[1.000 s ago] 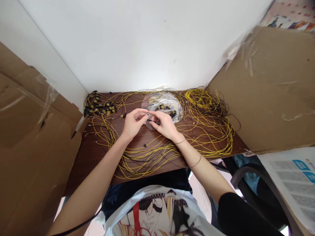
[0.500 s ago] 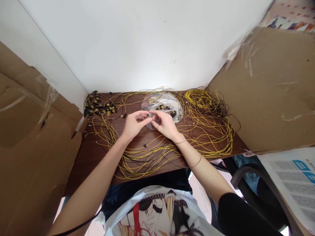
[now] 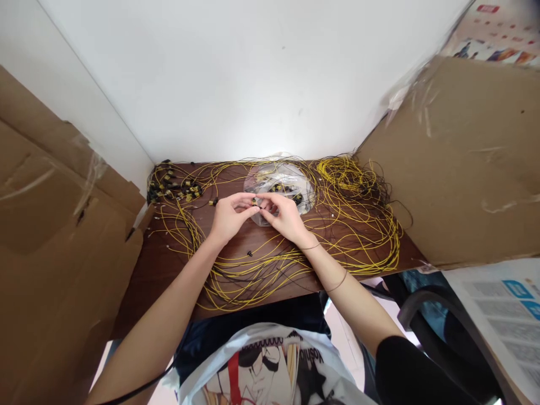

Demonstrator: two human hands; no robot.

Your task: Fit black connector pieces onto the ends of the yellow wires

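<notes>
Above the middle of the table, my left hand [image 3: 230, 215] is closed, pinching a small yellow-and-black connector [image 3: 254, 201] between thumb and fingertips. My right hand [image 3: 283, 215] meets it from the other side, its thumb and forefinger closed close against the connector. A tiny dark bit shows between the two thumbs; the right fingers hide what they grip. A thin dark wire [image 3: 342, 279] loops over my right forearm. Just behind the hands lies a clear plastic bag [image 3: 304, 179] with black and yellow connectors inside.
Yellow and black wires [image 3: 379, 264] sweep around the brown table [image 3: 236, 236], with a coil [image 3: 343, 171] at back right. Connectors are heaped [image 3: 169, 183] at back left. A small black piece [image 3: 250, 253] lies in front of my hands. Cardboard walls [image 3: 464, 169] stand on both sides.
The view has tilted slightly, so everything sits a little lower. Both hands stay together at the connector, which shows a little more plainly between the fingertips.
</notes>
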